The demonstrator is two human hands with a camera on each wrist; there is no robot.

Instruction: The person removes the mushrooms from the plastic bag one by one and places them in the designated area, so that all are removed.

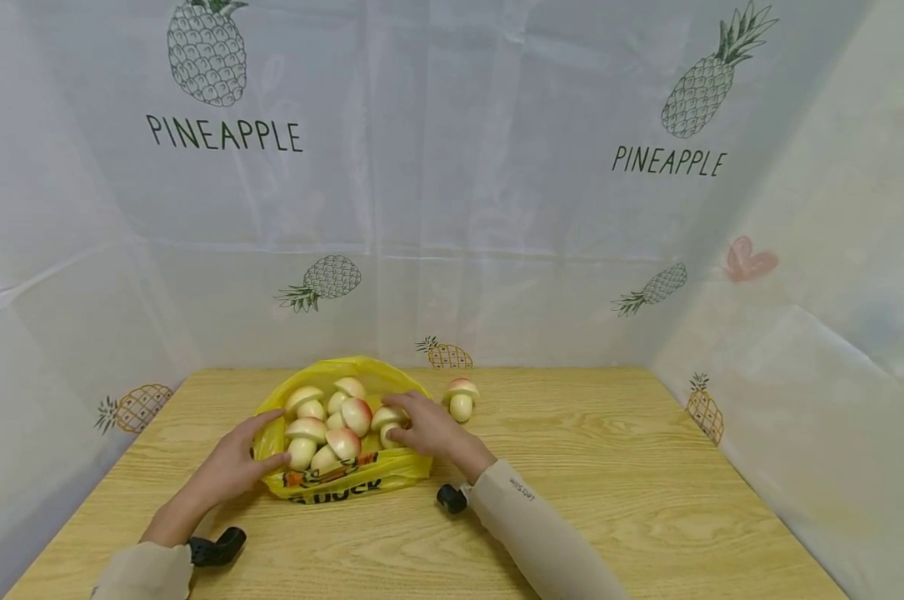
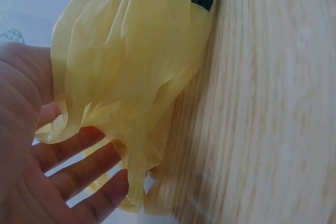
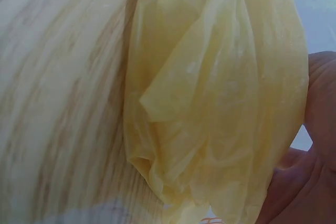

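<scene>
A yellow plastic bag [image 1: 414,467] lies with its mouth wide apart, printed with dark letters. Inside it are several cream toy mushrooms [image 1: 302,429] with reddish tints on some caps. My left hand [image 1: 230,462] is at the bag's left rim, thumb and forefinger spread apart; the left wrist view shows its other fingers beside the hanging yellow plastic [image 2: 131,51]. My right hand [image 1: 432,425] reaches over the right rim, its fingers and thumb around a toy mushroom [image 1: 384,417]. In the right wrist view, yellow plastic [image 3: 210,103] hides that hand's fingertips.
One more toy mushroom [image 1: 461,398] stands outside the bag, on the wooden table [image 1: 609,483] just right of it. Pale curtains [image 1: 481,208] printed with pineapples close off the back and sides. A black wrist device [image 1: 219,547] is worn on each forearm.
</scene>
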